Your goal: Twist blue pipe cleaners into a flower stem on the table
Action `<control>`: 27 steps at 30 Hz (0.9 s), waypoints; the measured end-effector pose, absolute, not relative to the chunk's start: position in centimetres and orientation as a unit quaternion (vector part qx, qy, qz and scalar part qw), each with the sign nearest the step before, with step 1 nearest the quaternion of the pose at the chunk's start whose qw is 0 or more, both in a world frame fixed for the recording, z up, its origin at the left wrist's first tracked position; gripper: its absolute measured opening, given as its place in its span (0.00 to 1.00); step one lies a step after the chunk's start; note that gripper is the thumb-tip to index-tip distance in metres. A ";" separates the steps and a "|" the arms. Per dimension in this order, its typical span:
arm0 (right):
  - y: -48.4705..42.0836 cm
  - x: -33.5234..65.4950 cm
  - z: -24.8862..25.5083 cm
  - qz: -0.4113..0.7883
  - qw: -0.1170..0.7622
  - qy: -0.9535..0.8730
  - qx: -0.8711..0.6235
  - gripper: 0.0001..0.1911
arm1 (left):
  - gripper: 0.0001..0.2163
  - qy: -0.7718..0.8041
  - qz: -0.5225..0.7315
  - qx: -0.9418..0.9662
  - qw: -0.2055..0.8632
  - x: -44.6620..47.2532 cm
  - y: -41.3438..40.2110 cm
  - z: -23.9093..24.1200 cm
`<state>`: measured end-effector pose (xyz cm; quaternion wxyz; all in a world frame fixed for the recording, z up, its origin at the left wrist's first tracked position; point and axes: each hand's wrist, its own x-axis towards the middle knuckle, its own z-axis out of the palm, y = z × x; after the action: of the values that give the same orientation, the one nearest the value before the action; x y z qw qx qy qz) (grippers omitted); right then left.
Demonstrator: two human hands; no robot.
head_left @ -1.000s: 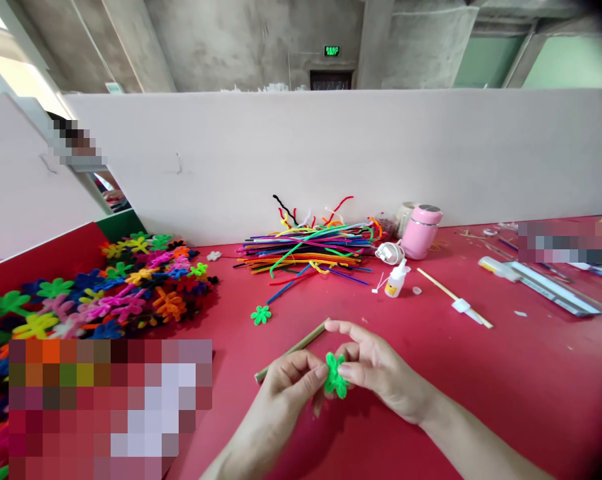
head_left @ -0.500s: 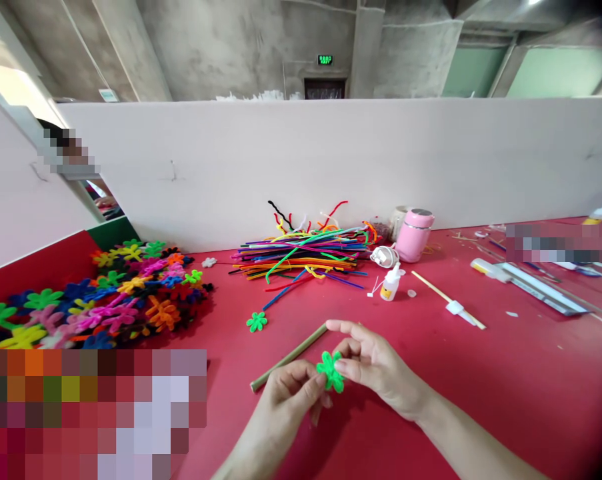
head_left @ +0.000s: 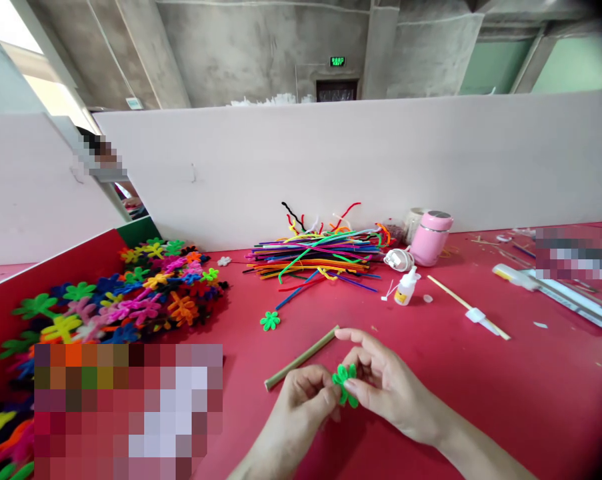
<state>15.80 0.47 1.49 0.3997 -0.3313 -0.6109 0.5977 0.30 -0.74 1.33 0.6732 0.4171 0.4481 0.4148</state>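
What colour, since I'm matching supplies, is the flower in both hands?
The flower is bright green; head view.

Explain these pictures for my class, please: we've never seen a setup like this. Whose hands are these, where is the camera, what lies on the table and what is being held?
There is no machine here: someone is working with two bare hands. One camera, worn on that person's head, takes every picture, looking forward and down.

The left hand and the right hand hold a small green flower between their fingertips; it looks fuzzy.

On the red table, just beyond the left hand, lies a stick, and past that another green flower. Farther back are a heap of coloured strips, a small white bottle and a pink container. To the left is a large pile of flowers in many colours.
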 end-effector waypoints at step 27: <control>0.5 15.6 1.3 0.601 0.478 -0.525 -0.367 0.19 | 0.08 0.458 0.451 0.725 0.249 0.4 -1.2 2.1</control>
<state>15.59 0.52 1.27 0.4784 -0.3667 -0.5251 0.6008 0.38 -1.18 2.15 0.2492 0.7246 0.4576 0.4510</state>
